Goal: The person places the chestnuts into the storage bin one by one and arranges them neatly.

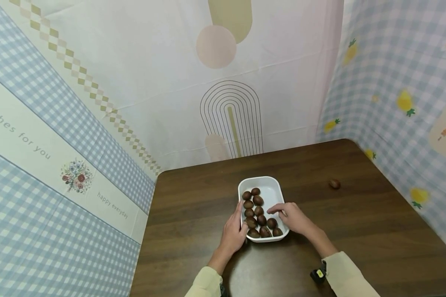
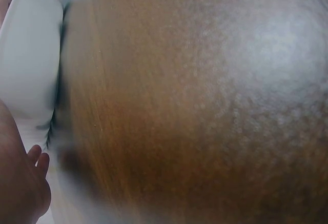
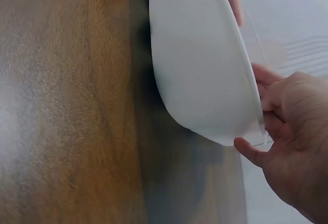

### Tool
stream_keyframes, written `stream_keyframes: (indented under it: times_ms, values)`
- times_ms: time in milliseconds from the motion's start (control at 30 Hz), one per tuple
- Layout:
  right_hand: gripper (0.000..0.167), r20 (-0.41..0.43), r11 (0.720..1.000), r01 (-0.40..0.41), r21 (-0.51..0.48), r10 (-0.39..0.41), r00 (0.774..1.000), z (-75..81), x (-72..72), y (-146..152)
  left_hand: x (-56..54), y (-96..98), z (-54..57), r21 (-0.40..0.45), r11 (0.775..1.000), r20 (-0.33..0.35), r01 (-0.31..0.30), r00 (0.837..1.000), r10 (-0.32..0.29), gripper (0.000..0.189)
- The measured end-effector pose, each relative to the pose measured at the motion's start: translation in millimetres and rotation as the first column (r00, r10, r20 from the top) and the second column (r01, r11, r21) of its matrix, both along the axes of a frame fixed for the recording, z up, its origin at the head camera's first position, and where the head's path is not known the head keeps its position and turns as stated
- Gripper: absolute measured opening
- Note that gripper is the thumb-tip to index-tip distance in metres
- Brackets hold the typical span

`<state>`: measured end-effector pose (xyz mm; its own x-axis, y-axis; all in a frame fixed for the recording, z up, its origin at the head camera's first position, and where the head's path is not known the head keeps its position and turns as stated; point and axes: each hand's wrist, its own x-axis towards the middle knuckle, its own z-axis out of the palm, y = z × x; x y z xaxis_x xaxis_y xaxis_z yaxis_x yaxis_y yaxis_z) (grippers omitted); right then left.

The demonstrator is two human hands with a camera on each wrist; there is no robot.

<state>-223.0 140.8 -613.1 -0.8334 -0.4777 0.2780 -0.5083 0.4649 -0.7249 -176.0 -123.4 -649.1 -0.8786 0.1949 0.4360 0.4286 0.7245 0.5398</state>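
A white rectangular dish [image 1: 273,194] with rounded corners stands on the wooden table. Inside it, several shiny dark brown, egg-shaped pieces [image 1: 258,201] fill the left side and the near end. My left hand [image 1: 233,232] grips the dish's left wall, thumb over the rim and fingers along the outside. From the right, my right hand [image 1: 294,218] reaches over the opposite rim, its bent fingers above the bare floor of the dish; nothing shows between them. The right wrist view has the dish's outer wall [image 3: 200,65] with the right hand's fingers [image 3: 248,152] at its rim.
One more brown egg-shaped piece [image 1: 334,184] lies alone on the table [image 1: 193,198] to the right of the dish. Patterned cloth hangings [image 1: 163,82] rise behind the table and along both sides.
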Motion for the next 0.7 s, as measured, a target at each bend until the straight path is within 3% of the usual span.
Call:
stream_keyframes:
  times_ms: [133, 200, 300, 433, 533, 633, 700]
  values:
    - [0.04, 0.101, 0.976, 0.041, -0.216, -0.019, 0.995, -6.7, -2.0, 6.4, 1.1, 0.4, 0.8, 0.001, 1.0, 0.042, -0.008, 0.999, 0.008, 0.077]
    - [0.035, 0.153, 0.942, 0.067, -0.33, -0.016, 0.988, -9.5, -4.7, 11.2, 1.1, 0.5, 0.5, 0.002, 1.0, 0.048, -0.012, 0.999, 0.012, 0.077]
    - [0.028, 0.214, 0.867, 0.115, -0.485, -0.01, 0.977, -13.1, -10.2, 21.2, 0.6, 0.6, -0.6, 0.003, 1.0, 0.046, -0.014, 0.999, 0.014, 0.077]
    - [0.029, 0.281, 0.744, 0.223, -0.63, -0.05, 0.958, -17.2, -19.8, 40.0, -0.1, 0.6, -2.2, 0.004, 1.0, 0.049, -0.01, 0.999, 0.01, 0.078]
    - [0.034, 0.339, 0.642, 0.338, -0.689, -0.127, 0.932, -19.0, -27.7, 56.6, 0.2, 0.8, -1.2, 0.004, 1.0, 0.052, -0.008, 0.999, 0.007, 0.077]
    - [0.04, 0.421, 0.512, 0.481, -0.712, -0.237, 0.875, -19.5, -35.8, 73.1, 0.5, 1.0, -0.2, 0.003, 1.0, 0.042, -0.006, 0.999, 0.006, 0.076]
    - [0.043, 0.473, 0.416, 0.58, -0.701, -0.337, 0.814, -20.0, -41.5, 84.1, 0.5, 1.1, 0.4, 0.006, 1.0, 0.04, -0.006, 0.999, 0.006, 0.076]
